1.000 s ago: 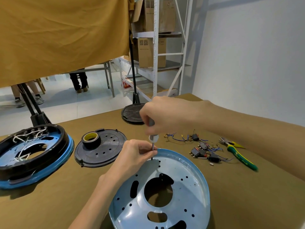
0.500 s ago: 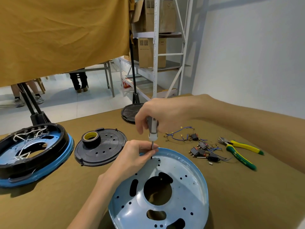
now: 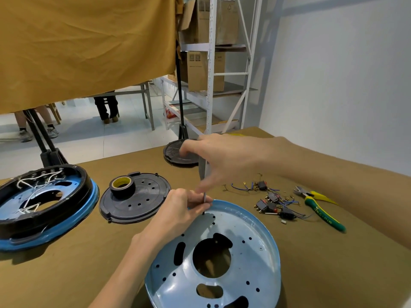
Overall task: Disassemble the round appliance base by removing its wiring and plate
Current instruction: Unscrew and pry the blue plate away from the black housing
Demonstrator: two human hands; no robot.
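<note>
I see the light blue metal plate (image 3: 240,247) lying near the front edge of the tabletop (image 3: 333,263), tilted up on its far side. My left hand (image 3: 184,210) pinches the plate's far rim and the screwdriver (image 3: 204,185) shaft, whose tip meets a hole there. My right hand (image 3: 222,158) hovers above, blurred, fingers loosely around the handle; I cannot tell if it grips. To the left sits the round base (image 3: 42,207) with white wiring (image 3: 33,187). Pliers (image 3: 320,207) and loose switches (image 3: 271,201) lie right.
</note>
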